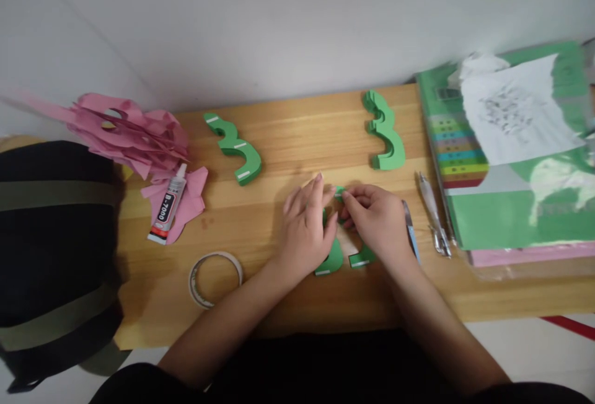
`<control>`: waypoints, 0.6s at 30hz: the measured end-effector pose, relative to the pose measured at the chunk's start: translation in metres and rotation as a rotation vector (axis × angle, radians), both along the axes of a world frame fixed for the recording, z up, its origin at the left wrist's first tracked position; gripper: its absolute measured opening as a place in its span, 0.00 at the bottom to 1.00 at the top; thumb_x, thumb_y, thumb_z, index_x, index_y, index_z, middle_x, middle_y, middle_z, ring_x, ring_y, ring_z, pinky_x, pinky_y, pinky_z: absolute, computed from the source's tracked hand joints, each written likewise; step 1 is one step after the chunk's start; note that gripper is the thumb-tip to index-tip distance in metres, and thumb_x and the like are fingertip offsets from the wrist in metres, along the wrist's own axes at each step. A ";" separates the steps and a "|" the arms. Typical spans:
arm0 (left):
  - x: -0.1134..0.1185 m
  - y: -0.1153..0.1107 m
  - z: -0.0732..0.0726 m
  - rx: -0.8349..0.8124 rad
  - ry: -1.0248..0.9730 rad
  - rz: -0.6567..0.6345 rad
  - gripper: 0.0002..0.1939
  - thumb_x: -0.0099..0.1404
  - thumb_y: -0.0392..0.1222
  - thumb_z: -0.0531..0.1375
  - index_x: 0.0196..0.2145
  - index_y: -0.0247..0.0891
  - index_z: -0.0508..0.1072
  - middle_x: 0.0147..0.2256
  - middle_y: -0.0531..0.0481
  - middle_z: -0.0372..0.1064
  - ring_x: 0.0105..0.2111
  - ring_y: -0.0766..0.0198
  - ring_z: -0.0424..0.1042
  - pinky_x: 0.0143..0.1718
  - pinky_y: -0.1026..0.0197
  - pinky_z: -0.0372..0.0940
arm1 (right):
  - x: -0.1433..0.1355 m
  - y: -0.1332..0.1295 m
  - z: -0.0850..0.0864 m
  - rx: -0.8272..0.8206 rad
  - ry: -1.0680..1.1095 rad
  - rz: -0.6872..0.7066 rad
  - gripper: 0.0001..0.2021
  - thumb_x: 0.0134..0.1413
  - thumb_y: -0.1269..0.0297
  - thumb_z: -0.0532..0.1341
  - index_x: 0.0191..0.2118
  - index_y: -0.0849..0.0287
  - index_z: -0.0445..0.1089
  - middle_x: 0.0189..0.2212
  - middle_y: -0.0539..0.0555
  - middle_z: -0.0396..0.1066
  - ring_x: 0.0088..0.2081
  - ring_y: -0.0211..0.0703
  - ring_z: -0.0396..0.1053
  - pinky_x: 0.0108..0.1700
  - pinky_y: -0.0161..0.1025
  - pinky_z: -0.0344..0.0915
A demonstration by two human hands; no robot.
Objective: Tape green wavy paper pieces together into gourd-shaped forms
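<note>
Two green paper cut-outs lie under my hands near the table's middle: the left cut-out point(331, 261) and the right cut-out point(361, 258), both partly hidden. White strips show on their ends. My left hand point(307, 224) rests over the left cut-out, fingers stretched out and the thumb along it. Over the right cut-out, my right hand point(374, 215) is closed in a pinch at its upper tip, beside a small white strip; what the fingertips grip is too small to make out. A stacked green paper 3 point(246, 159) with white strips and another green 3 point(395, 144) lie farther back.
Left on the wooden table point(297, 137) are a tape roll point(193, 280), a B-7000 glue tube point(167, 206) and folded pink paper point(130, 131). To the right lie a blue-grey tool point(411, 233), a pen point(432, 212) and green packs point(502, 212) under white paper point(520, 113). A black bag point(56, 255) stands left.
</note>
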State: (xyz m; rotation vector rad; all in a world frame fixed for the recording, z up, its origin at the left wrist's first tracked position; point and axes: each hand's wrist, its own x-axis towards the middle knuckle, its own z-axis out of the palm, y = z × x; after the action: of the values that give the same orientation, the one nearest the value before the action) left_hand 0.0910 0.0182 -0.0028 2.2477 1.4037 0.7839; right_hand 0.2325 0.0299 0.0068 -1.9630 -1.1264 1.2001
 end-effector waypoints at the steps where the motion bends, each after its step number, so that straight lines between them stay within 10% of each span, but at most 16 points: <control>1: 0.000 -0.001 0.000 0.020 0.009 -0.005 0.35 0.68 0.35 0.54 0.66 0.35 0.39 0.55 0.37 0.69 0.58 0.52 0.66 0.57 0.47 0.58 | -0.001 0.000 0.000 0.003 -0.017 0.003 0.11 0.52 0.56 0.59 0.27 0.57 0.69 0.15 0.50 0.70 0.17 0.40 0.68 0.23 0.37 0.63; 18: 0.009 -0.009 0.004 0.042 0.230 -0.004 0.25 0.67 0.29 0.49 0.62 0.27 0.56 0.53 0.32 0.69 0.55 0.50 0.69 0.57 0.47 0.60 | -0.007 0.006 0.006 0.013 -0.151 -0.070 0.08 0.48 0.63 0.63 0.31 0.55 0.62 0.14 0.48 0.68 0.16 0.43 0.67 0.22 0.38 0.60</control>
State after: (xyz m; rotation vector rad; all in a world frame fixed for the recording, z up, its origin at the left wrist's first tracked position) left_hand 0.0998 0.0096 0.0008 2.4359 1.4947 0.5723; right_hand 0.2253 0.0358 0.0127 -2.0943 -1.1269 1.0204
